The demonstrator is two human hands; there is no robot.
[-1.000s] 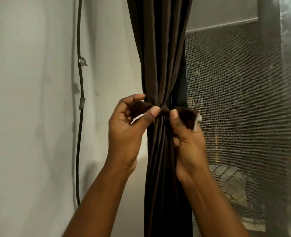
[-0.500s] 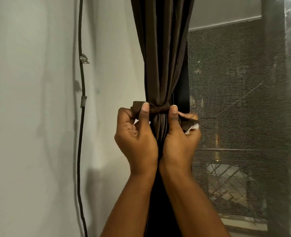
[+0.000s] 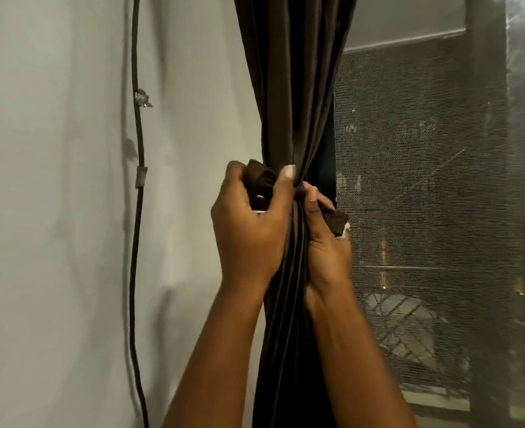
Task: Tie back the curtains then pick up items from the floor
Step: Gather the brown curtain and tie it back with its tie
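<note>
While a dark cable (image 3: 137, 211) hangs down the wall at far left, the left hand (image 3: 248, 230) grips one end of the tie-back (image 3: 259, 180) around the gathered curtain (image 3: 292, 103); the right hand (image 3: 326, 242) pinches the other end beside the window mesh (image 3: 424, 180). If either grip slackens, I judge the band could slip and the folds spill loose.

You had the dark brown curtain (image 3: 289, 88) bunched into one tight column, both hands up at the pinch point. Your left hand (image 3: 248, 230) was curled around one end of the matching tie-back strip (image 3: 259, 180), thumb up against the folds. Your right hand (image 3: 326, 242) gripped the other end, which stuck out toward the mesh window screen (image 3: 424, 180) with a bit of white showing. A black cable (image 3: 138, 211) ran down the pale wall (image 3: 54, 211) on the left.
</note>
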